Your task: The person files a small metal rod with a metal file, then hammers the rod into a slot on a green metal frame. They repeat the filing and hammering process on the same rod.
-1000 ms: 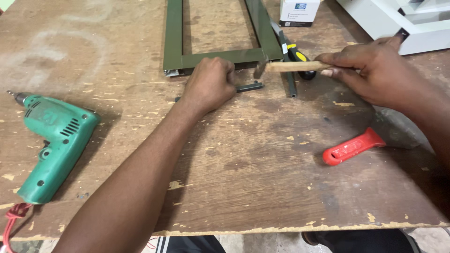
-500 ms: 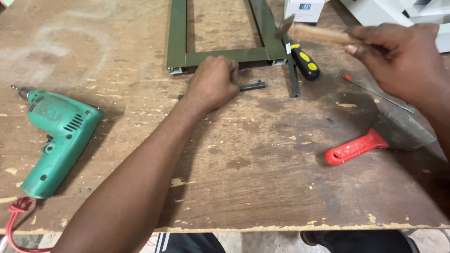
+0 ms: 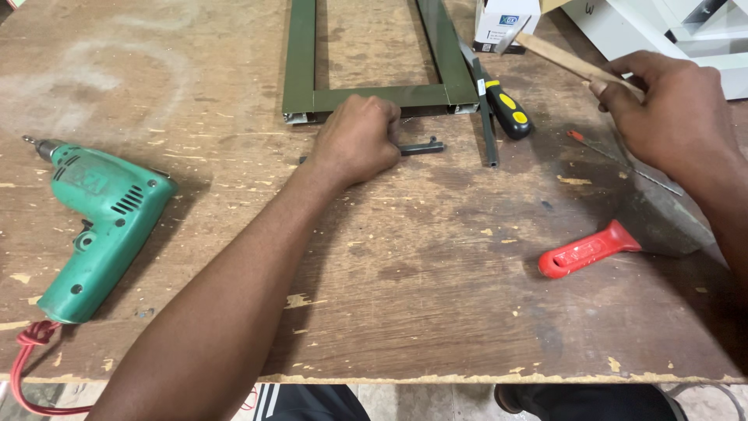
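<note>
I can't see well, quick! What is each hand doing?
Left hand: closed on a dark metal piece.
Right hand: closed, holding a wooden handle.

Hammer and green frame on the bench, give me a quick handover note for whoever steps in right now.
Left hand: fist pressing a dark metal strip against the bench beside the green frame.
Right hand: holds a wooden-handled hammer raised above the frame's right corner.
Nearby: screwdriver, red-handled scraper, green drill at left.
Done: frame corner looks joined.
Left: cannot tell; strip not yet attached.
</note>
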